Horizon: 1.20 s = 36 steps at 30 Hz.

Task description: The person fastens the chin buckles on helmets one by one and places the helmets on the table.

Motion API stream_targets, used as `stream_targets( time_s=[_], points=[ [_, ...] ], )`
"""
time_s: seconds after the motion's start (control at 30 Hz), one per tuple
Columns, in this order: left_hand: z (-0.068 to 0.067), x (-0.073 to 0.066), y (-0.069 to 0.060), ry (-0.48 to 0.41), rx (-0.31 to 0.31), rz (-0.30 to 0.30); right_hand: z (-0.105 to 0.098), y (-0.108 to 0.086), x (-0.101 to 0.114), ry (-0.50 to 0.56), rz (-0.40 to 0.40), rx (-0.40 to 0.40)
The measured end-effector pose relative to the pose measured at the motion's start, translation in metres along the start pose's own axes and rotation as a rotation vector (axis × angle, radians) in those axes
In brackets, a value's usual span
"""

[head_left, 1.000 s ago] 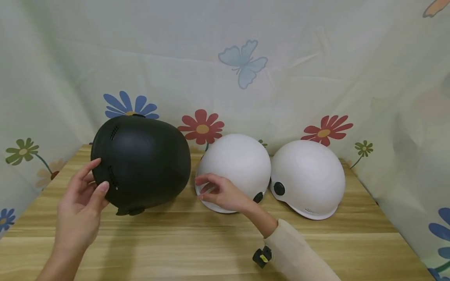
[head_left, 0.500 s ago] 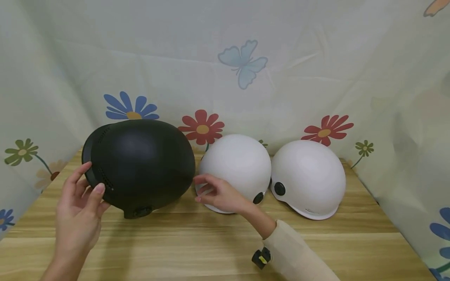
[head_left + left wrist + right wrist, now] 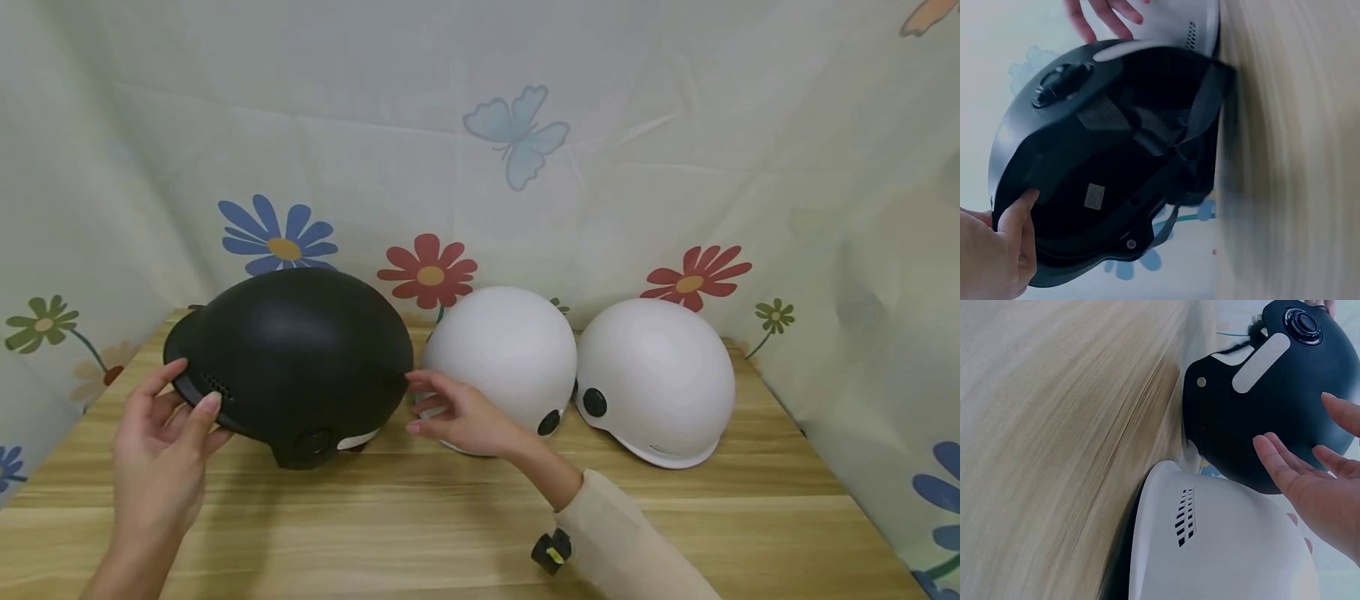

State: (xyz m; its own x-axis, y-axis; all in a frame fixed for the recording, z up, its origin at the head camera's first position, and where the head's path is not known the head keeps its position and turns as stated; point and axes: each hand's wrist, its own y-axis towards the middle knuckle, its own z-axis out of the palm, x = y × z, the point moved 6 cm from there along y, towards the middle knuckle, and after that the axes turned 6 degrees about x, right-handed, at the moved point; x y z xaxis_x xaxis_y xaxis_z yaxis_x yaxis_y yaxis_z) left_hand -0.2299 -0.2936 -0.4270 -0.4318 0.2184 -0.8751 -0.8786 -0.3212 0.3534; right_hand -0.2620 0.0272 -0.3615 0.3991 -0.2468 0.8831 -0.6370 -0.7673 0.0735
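Note:
A matte black helmet [image 3: 300,358] is tilted at the left of the table, its brim raised towards the left. My left hand [image 3: 161,450] grips that brim, thumb and fingers on either side of the edge. In the left wrist view the hollow inside shows, with a dark strap [image 3: 1207,103] and a small pale label [image 3: 1094,196]. At the helmet's right end is my right hand [image 3: 468,417], fingers loosely bent and fingertips at the black shell; whether they touch it I cannot tell. Behind this hand stands a white helmet [image 3: 517,350].
A second white helmet [image 3: 660,375] stands to the right of the first, close against it. All are on a wood-grain table [image 3: 420,533]. A flowered cloth [image 3: 600,208] hangs behind and at both sides. A small black device [image 3: 551,552] is by the right sleeve.
The black helmet has turned in my left hand, its crown rolling upward and its brim lowering to the left. A pale patch now shows at its lower right. My right hand has shifted slightly left.

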Motion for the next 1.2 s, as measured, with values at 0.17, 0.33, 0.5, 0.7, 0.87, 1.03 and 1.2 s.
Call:
stream_targets(
  time_s=[0.17, 0.33, 0.5, 0.7, 0.87, 1.03, 1.2],
  points=[
    [-0.019, 0.023, 0.009, -0.014, 0.014, -0.011, -0.001, -0.001, -0.001, 0.000, 0.006, -0.011],
    [0.021, -0.018, -0.005, 0.000, 0.034, -0.116, -0.005, -0.002, -0.001, -0.030, -0.007, -0.040],
    [0.058, -0.054, -0.019, -0.025, 0.083, -0.164, -0.005, -0.002, -0.002, -0.026, 0.000, -0.046],
    [0.061, -0.057, -0.021, -0.015, 0.104, -0.188, -0.003, -0.002, -0.003, -0.010, 0.008, -0.040],
    [0.056, -0.053, -0.020, -0.011, 0.091, -0.207, -0.002, -0.002, -0.004, -0.005, 0.011, -0.035],
    [0.053, -0.052, -0.019, 0.042, 0.073, -0.239, -0.002, -0.002, -0.003, -0.010, 0.015, -0.034],
    [0.048, -0.052, -0.021, 0.149, 0.080, -0.294, 0.000, -0.002, -0.004, 0.002, 0.025, -0.031]
  ],
)
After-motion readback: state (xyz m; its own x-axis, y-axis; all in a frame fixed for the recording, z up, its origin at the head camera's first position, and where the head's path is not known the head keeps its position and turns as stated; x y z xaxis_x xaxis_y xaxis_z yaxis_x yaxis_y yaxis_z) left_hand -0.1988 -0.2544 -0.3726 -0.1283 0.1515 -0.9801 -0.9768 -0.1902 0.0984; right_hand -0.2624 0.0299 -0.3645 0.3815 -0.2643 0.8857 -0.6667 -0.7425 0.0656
